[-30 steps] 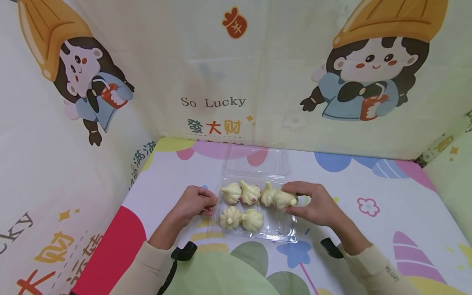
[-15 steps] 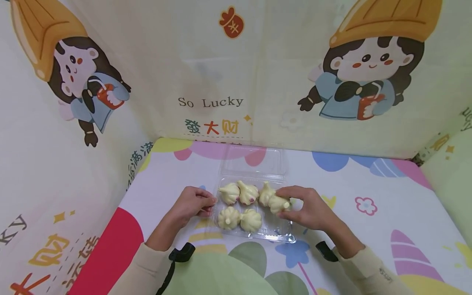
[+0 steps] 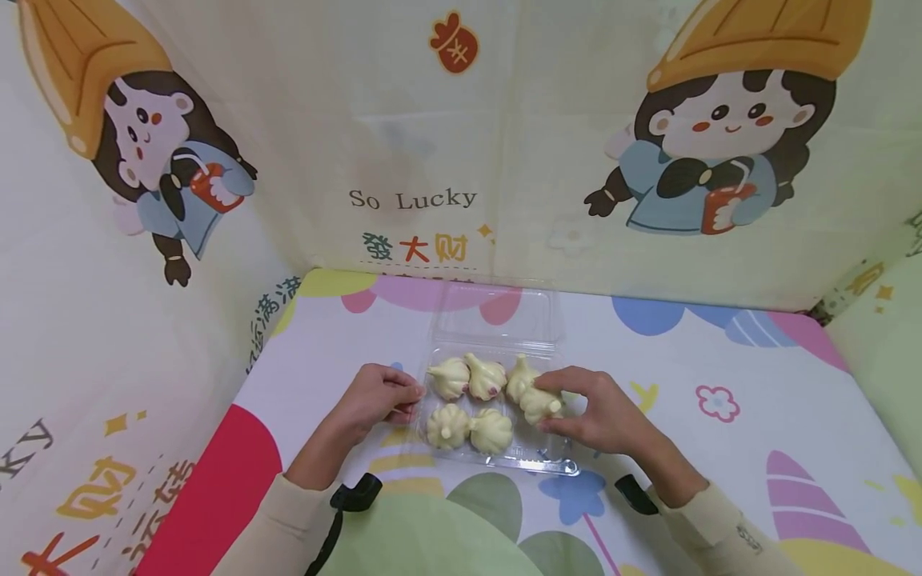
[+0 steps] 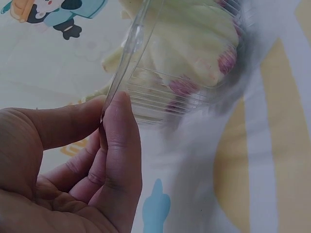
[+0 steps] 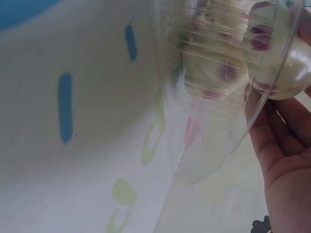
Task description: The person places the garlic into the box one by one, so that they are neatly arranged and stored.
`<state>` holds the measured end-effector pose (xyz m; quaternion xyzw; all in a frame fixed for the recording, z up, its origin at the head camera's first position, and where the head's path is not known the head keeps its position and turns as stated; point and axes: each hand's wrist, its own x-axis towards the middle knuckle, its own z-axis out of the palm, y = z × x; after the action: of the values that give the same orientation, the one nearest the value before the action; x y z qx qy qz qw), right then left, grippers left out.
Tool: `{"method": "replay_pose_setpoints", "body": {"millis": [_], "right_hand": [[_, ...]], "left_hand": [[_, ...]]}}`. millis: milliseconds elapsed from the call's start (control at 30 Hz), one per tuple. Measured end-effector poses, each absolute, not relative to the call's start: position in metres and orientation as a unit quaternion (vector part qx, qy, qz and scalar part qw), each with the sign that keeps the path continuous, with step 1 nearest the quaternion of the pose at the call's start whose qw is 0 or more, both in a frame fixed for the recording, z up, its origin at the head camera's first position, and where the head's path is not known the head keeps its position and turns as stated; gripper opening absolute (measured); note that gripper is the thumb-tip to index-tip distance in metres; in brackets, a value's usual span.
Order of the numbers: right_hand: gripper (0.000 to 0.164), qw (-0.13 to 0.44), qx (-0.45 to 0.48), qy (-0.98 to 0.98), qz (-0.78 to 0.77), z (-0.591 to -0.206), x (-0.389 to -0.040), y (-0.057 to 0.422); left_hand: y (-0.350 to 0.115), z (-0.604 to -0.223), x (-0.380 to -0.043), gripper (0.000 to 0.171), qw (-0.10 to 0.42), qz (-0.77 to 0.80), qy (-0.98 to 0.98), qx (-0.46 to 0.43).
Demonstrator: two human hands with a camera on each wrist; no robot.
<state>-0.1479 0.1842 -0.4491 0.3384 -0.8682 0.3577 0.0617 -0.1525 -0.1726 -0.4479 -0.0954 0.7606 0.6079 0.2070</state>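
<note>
A clear plastic clamshell box lies on the table, its lid folded back away from me. Several pale garlic bulbs sit inside it, two at the front left and more along the back row. My left hand pinches the box's left rim between thumb and forefinger. At the box's right side my right hand holds one garlic bulb between thumb and fingers. That bulb is low over the right part of the box and overlaps the back-row bulb beside it in the head view.
A white cloth with colourful prints covers the table. Cream printed curtains stand behind and at both sides. Black straps with camera mounts sit at my wrists.
My right hand has moved left and slightly down with the garlic bulb, from the box's right edge to over its right part. The left hand keeps its pinch on the rim.
</note>
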Motion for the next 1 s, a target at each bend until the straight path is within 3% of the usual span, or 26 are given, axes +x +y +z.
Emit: {"method": "replay_pose_setpoints", "body": {"millis": [467, 1000], "right_hand": [[0.044, 0.019, 0.347, -0.873, 0.342, -0.4518, -0.1413, 0.1803], [0.039, 0.06, 0.375, -0.866, 0.326, -0.4533, -0.1408, 0.1771]], "left_hand": [[-0.1697, -0.4511, -0.1531, 0.015, 0.207, 0.612, 0.756, -0.104], [-0.1716, -0.4469, -0.1532, 0.017, 0.21, 0.611, 0.757, -0.097]]}}
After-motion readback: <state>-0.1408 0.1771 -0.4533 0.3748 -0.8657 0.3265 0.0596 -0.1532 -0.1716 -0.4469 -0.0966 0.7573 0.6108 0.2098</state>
